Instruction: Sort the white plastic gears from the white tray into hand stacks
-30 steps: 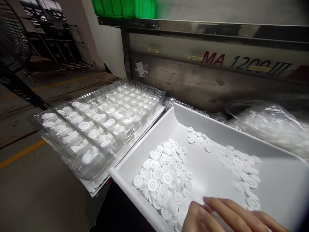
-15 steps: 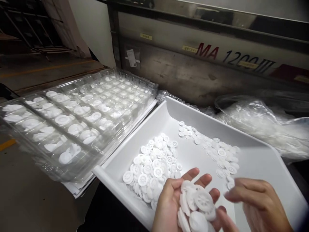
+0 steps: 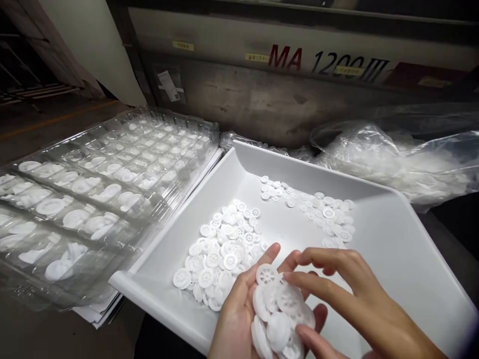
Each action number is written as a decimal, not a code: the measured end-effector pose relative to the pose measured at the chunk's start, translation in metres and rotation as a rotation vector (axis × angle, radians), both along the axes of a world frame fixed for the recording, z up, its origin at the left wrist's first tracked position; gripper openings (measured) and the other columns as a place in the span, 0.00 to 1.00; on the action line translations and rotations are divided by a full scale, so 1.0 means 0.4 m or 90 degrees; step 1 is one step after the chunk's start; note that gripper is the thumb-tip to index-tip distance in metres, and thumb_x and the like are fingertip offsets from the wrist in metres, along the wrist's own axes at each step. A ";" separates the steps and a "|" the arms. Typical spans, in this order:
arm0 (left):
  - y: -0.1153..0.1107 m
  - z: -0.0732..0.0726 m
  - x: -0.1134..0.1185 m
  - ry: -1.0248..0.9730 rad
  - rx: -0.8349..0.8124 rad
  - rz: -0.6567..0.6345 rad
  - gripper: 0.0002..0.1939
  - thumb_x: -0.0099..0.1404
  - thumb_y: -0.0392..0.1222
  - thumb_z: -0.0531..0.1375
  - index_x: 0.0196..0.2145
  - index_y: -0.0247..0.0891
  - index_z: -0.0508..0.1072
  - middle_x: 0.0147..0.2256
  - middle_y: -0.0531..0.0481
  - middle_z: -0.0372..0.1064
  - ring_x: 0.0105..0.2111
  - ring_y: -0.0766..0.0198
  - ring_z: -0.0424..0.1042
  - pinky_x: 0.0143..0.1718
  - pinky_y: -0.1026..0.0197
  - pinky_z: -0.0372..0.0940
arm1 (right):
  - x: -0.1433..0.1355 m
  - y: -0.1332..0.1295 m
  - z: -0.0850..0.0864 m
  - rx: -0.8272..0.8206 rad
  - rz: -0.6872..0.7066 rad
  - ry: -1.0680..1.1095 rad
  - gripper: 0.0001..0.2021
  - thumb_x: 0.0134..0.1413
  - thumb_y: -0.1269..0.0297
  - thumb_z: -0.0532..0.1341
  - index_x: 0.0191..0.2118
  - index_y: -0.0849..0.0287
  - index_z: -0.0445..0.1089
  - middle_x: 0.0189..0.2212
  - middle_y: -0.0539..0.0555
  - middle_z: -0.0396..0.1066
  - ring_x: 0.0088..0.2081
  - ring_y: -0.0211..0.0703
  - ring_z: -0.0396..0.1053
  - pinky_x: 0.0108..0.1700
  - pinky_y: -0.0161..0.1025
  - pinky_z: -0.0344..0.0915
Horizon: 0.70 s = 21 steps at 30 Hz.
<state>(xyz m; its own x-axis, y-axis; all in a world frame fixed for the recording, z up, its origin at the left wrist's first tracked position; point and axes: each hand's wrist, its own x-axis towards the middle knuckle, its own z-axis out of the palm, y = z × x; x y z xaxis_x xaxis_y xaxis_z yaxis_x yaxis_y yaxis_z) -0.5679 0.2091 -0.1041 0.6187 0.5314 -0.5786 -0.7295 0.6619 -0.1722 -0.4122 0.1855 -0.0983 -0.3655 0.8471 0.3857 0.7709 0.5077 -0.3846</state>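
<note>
My left hand [image 3: 239,309] is cupped palm-up above the near part of a grey-white tray [image 3: 284,219], holding a heap of small white plastic gear wheels [image 3: 279,329]. From the right, my right hand [image 3: 344,294] reaches over that heap, its thumb on the near side and fingertips on the upper wheels. Some of its fingertips are hidden behind the heap and the other fingers. Beside my left hand lies a big pile of the same wheels [image 3: 213,259] in the tray. Another, looser group of wheels [image 3: 329,214] lies along the tray's far wall.
At left, clear compartment trays [image 3: 112,164] with white plastic parts rest on sheets of paper or card [image 3: 97,311]. Behind stands a machine panel [image 3: 239,89] marked MA 1200III. A clear plastic bag [image 3: 404,159] with whitish contents lies behind the tray at right.
My right hand has moved left from beside the tray's far wheels onto the heap in my left hand. The view has shifted, so everything sits further left.
</note>
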 end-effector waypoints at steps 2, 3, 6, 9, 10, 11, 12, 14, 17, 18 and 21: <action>0.000 0.004 0.005 0.007 -0.007 0.013 0.22 0.70 0.44 0.51 0.60 0.42 0.62 0.57 0.44 0.68 0.51 0.52 0.73 0.49 0.51 0.65 | 0.011 0.004 -0.008 -0.012 0.004 0.003 0.11 0.64 0.63 0.56 0.51 0.52 0.64 0.51 0.57 0.60 0.54 0.48 0.61 0.47 0.41 0.71; 0.000 0.003 0.007 0.008 -0.004 0.012 0.22 0.71 0.44 0.51 0.60 0.41 0.61 0.58 0.44 0.68 0.52 0.52 0.73 0.50 0.51 0.65 | 0.018 0.006 -0.011 -0.012 -0.002 -0.003 0.10 0.64 0.62 0.56 0.50 0.51 0.65 0.50 0.57 0.61 0.53 0.47 0.62 0.47 0.40 0.71; -0.004 -0.006 0.010 -0.001 0.009 -0.003 0.21 0.71 0.46 0.50 0.59 0.41 0.63 0.58 0.45 0.68 0.54 0.54 0.71 0.56 0.49 0.61 | 0.036 0.014 -0.019 -0.005 -0.016 -0.023 0.10 0.62 0.63 0.57 0.48 0.50 0.65 0.47 0.56 0.64 0.50 0.43 0.67 0.43 0.33 0.73; -0.007 -0.019 0.010 -0.012 0.018 -0.019 0.19 0.71 0.47 0.50 0.57 0.42 0.66 0.59 0.48 0.67 0.55 0.56 0.70 0.60 0.50 0.57 | 0.050 0.022 -0.029 -0.017 -0.020 -0.019 0.05 0.59 0.64 0.59 0.42 0.50 0.66 0.45 0.55 0.64 0.48 0.40 0.69 0.39 0.27 0.72; -0.007 -0.022 0.010 -0.012 0.022 -0.023 0.19 0.71 0.47 0.50 0.56 0.43 0.67 0.59 0.49 0.67 0.55 0.56 0.70 0.60 0.50 0.56 | 0.054 0.024 -0.032 -0.028 -0.019 -0.014 0.04 0.58 0.63 0.60 0.40 0.50 0.66 0.45 0.55 0.64 0.48 0.40 0.69 0.39 0.27 0.72; -0.007 -0.024 0.010 -0.012 0.027 -0.025 0.19 0.71 0.48 0.50 0.57 0.43 0.66 0.60 0.50 0.66 0.55 0.56 0.69 0.61 0.49 0.55 | 0.057 0.027 -0.034 -0.038 -0.018 -0.004 0.04 0.58 0.63 0.61 0.38 0.50 0.66 0.45 0.54 0.64 0.49 0.40 0.69 0.40 0.27 0.72; -0.006 -0.025 0.010 -0.011 0.033 -0.026 0.20 0.71 0.48 0.50 0.58 0.44 0.65 0.61 0.50 0.65 0.56 0.55 0.69 0.61 0.48 0.54 | 0.059 0.029 -0.036 -0.053 -0.011 0.016 0.04 0.57 0.63 0.61 0.38 0.50 0.66 0.45 0.54 0.64 0.49 0.40 0.69 0.42 0.28 0.72; -0.005 -0.025 0.012 -0.004 0.047 -0.027 0.22 0.72 0.48 0.49 0.61 0.43 0.61 0.60 0.47 0.65 0.57 0.56 0.68 0.62 0.49 0.53 | 0.066 0.033 -0.039 -0.110 0.006 0.088 0.04 0.58 0.65 0.60 0.38 0.50 0.65 0.44 0.53 0.64 0.49 0.40 0.69 0.43 0.28 0.71; -0.003 -0.021 0.017 0.013 0.039 -0.036 0.25 0.71 0.49 0.49 0.63 0.42 0.58 0.59 0.43 0.67 0.55 0.56 0.70 0.61 0.51 0.55 | 0.078 0.038 -0.041 -0.221 -0.013 0.187 0.02 0.61 0.63 0.59 0.39 0.48 0.64 0.44 0.51 0.65 0.51 0.42 0.67 0.42 0.29 0.70; -0.004 -0.020 0.019 0.017 0.029 -0.040 0.25 0.71 0.50 0.49 0.63 0.42 0.58 0.58 0.42 0.68 0.54 0.55 0.71 0.61 0.50 0.56 | 0.082 0.040 -0.041 -0.260 -0.031 0.206 0.02 0.62 0.61 0.59 0.39 0.47 0.64 0.44 0.51 0.65 0.51 0.44 0.66 0.41 0.31 0.70; -0.007 -0.016 0.022 0.019 0.014 -0.048 0.24 0.71 0.50 0.50 0.61 0.42 0.61 0.54 0.41 0.72 0.52 0.53 0.73 0.57 0.43 0.62 | 0.083 0.047 -0.037 -0.376 -0.108 0.255 0.06 0.62 0.52 0.58 0.39 0.45 0.64 0.44 0.50 0.65 0.47 0.46 0.66 0.39 0.36 0.70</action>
<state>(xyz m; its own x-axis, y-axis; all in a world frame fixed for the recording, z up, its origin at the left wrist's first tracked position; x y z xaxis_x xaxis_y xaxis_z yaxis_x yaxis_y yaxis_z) -0.5591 0.2064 -0.1104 0.6397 0.4973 -0.5860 -0.6826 0.7180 -0.1358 -0.3788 0.2041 -0.1133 -0.1381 0.9875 -0.0762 0.5638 0.0151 -0.8258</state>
